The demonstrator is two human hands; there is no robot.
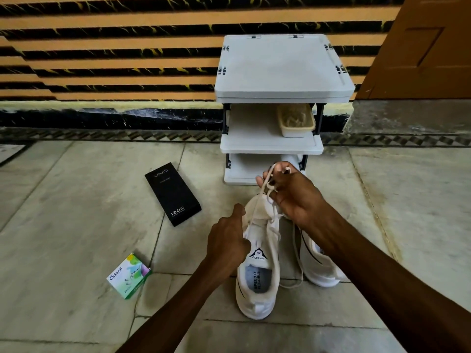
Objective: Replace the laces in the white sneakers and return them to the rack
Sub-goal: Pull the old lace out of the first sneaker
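Sneaker [257, 289] front partly hidden behind right hand [293, 197]; lace [266, 180] bunched.

Only one camera here, worn on the head, wide-angle. It faces forward and down at the floor [76, 225] from pretty close in. The left hand [226, 247] and right hand [293, 197] sit lower middle, and the rack [280, 70] is straight ahead against the striped wall [102, 59].

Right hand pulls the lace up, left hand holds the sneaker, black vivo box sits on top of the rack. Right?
No. The head view shows the black vivo box on the floor, left of the rack, not on top of it. The rest holds.
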